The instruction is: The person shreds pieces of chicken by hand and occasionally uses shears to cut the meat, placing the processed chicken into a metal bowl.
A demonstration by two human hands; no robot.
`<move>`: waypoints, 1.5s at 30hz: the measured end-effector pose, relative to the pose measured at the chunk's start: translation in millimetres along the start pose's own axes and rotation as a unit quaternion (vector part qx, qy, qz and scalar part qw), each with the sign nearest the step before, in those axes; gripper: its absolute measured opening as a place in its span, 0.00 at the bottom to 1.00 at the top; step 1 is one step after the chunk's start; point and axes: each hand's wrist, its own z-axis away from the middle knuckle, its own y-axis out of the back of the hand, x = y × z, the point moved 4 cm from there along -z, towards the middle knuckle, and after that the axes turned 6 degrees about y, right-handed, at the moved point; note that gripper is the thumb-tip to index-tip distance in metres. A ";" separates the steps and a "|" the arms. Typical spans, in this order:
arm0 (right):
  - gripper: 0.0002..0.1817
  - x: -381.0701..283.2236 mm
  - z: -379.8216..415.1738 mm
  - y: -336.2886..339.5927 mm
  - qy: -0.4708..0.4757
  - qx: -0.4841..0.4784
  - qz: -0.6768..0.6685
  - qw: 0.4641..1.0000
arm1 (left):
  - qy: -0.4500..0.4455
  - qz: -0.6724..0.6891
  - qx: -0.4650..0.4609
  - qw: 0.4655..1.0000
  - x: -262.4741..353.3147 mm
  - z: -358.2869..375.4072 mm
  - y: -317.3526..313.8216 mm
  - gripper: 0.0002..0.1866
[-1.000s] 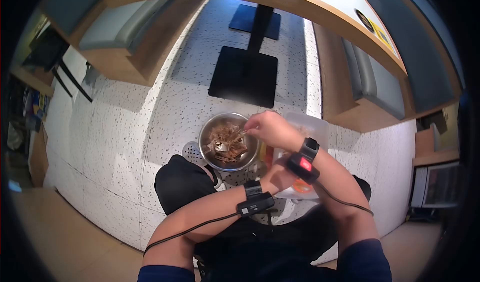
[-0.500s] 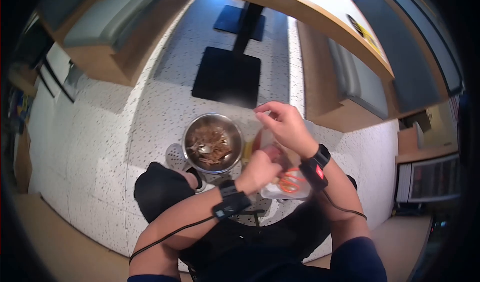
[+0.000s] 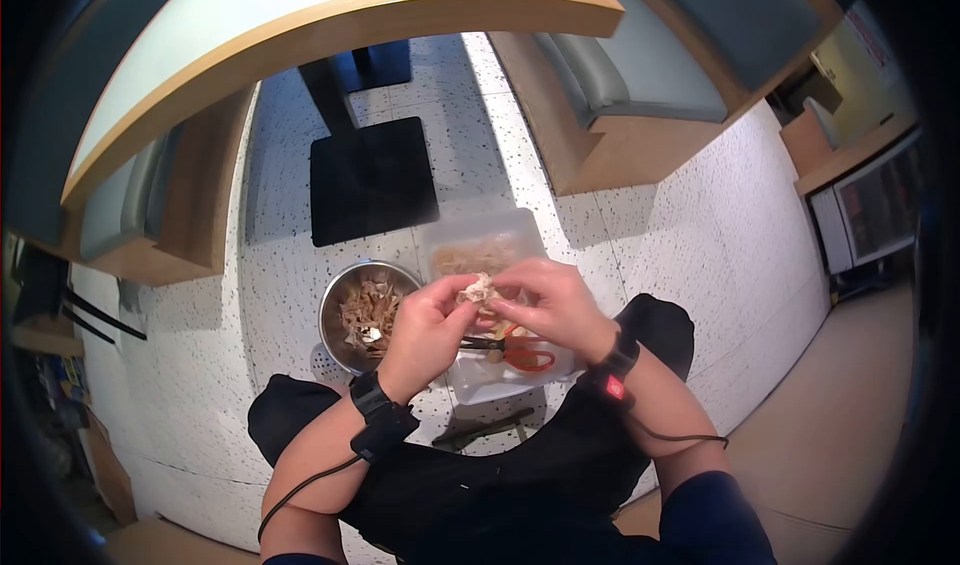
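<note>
Bowl: we see a steel bowl [image 3: 362,315] of brown scraps on the speckled floor [image 3: 250,295], left of our knees.
Tray: a clear plastic tray [image 3: 478,250] just beside it; orange-handled scissors [image 3: 515,353] lie in it.
Writing: none we can read.
Left hand [image 3: 425,330]: fingers pinched on a pale food piece [image 3: 478,290].
Right hand [image 3: 550,305]: also pinched on that piece, above the tray.

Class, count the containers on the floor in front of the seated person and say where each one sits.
2. A metal bowl of brown scraps sits below the left hand; a clear plastic tub lies beside it, partly hidden under both hands.
</note>
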 end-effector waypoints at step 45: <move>0.08 24.4 2.0 -5.9 -0.019 -0.054 0.000 0.998 | -0.298 -0.546 0.029 0.782 20.4 -17.1 -22.2 0.09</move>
